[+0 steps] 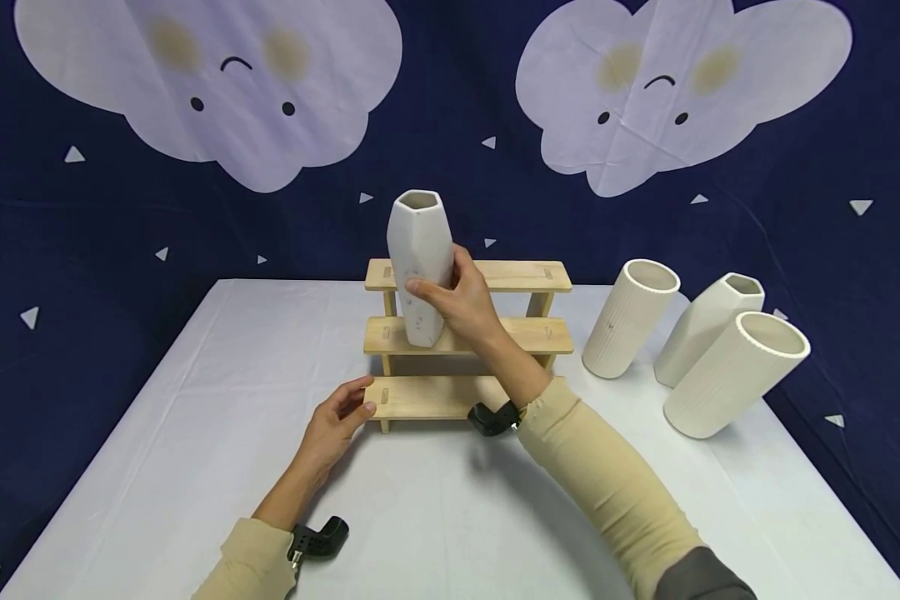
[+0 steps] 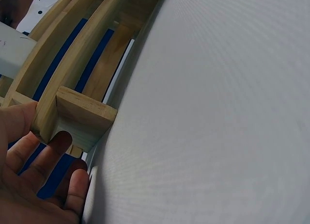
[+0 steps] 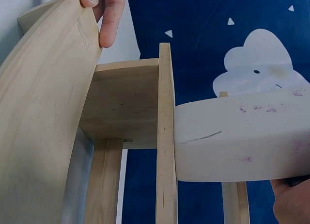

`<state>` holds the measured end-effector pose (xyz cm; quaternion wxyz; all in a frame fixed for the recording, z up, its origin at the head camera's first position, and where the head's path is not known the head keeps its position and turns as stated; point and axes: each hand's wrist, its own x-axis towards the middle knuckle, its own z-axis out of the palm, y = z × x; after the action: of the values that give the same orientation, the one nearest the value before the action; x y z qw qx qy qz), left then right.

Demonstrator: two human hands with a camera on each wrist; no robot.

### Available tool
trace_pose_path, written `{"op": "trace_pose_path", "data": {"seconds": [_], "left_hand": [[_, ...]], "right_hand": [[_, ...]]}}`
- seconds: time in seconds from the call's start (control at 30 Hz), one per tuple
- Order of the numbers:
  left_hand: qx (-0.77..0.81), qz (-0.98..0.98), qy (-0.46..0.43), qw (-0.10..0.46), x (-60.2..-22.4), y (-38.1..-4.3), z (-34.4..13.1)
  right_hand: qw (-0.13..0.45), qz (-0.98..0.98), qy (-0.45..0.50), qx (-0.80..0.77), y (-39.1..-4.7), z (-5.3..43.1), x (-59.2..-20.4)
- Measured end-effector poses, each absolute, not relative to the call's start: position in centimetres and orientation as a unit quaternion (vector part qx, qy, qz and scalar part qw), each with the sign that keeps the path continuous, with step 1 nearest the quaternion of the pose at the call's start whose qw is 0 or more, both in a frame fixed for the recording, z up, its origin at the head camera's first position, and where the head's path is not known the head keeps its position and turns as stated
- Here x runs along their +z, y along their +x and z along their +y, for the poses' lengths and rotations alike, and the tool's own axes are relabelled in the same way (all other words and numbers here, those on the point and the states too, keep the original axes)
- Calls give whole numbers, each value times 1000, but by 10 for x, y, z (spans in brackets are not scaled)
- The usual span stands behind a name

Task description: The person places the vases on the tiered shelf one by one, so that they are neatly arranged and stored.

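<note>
A white faceted vase [image 1: 418, 237] stands upright on the left part of the middle step of a three-step wooden shelf [image 1: 435, 397]. My right hand [image 1: 468, 307] grips the vase around its lower half from the right, thumb across the front. In the right wrist view the base of the vase [image 3: 232, 141] meets the middle board, and small purple specks and a dark line mark its side. At the left end of the lowest step, my left hand [image 1: 335, 427] holds the board. The left wrist view shows the thumb on top and fingers [image 2: 46, 161] below.
To the right of the shelf stand a ribbed white cylindrical vase [image 1: 626, 325], a faceted white vase [image 1: 701, 337] and another ribbed cylindrical vase [image 1: 727, 383]. All are on a white-covered table [image 1: 217, 417]. Behind hangs a dark blue cloth [image 1: 450, 108] with clouds.
</note>
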<state>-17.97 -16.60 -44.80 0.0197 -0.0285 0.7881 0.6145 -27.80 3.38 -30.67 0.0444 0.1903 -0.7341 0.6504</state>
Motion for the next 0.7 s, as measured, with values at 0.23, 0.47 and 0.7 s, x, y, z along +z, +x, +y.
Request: {"op": "trace_pose_path", "data": {"seconds": [0.23,0.47,0.7], "left_hand": [[617,786,-23,18,-449,-180,-166],[617,787,-22,17,-448,-180,-166],[615,788,-21,16,-449,-180,-166]], "right_hand": [[30,-721,204,662,-283,33,-307],[21,-713,220,666,-288,33,-310],[19,-700,235,674,-291,33,-311]]}}
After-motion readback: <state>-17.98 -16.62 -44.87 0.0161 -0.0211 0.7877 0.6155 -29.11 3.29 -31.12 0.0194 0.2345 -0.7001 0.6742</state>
